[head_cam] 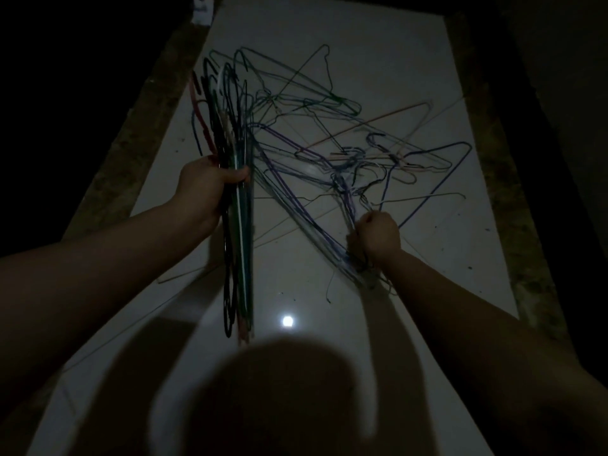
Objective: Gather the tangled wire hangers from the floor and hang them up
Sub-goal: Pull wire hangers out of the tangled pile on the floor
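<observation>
In dim light, my left hand grips a thick bundle of wire hangers held upright, their hooks fanning out above the hand and their bars hanging below it. A tangled heap of several coloured wire hangers lies spread on the pale floor to the right. My right hand is fisted around a few purple and pale wires at the near edge of that tangle. The wires in that hand are blurred.
The pale glossy floor is bordered by rough darker strips on the left and on the right. A bright light reflection shows on the floor near me. My shadow covers the bottom of the view.
</observation>
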`<state>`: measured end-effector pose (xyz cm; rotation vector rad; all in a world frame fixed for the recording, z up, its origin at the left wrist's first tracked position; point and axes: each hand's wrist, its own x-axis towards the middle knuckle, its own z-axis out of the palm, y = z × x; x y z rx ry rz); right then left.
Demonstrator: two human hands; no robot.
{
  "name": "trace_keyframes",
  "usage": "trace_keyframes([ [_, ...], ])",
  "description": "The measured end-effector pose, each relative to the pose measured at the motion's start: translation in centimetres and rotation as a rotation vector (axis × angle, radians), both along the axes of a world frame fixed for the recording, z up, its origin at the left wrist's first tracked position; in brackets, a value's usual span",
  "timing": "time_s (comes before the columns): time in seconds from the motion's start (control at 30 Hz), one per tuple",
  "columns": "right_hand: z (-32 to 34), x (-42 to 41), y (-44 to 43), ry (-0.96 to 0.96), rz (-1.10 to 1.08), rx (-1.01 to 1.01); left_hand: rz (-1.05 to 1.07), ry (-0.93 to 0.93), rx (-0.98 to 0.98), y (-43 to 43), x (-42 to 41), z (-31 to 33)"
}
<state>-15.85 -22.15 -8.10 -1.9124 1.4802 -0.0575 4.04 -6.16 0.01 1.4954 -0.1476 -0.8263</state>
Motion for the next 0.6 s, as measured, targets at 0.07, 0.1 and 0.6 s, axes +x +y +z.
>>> trace_keyframes([
  [0.07, 0.2, -0.1, -0.5, -0.064, -0.087, 0.031, 0.001, -0.008, 0.014, 0.1, -0.2, 0.2],
  [0.1, 0.4, -0.1, -0.4, -0.095, -0.110, 0.062, 0.000, -0.020, 0.022, 0.1, -0.3, 0.4],
  [0.6, -0.2, -0.5, 0.5, -0.177, -0.183, -0.021, -0.030, -0.068, 0.042, 0.4, -0.9, 1.0],
])
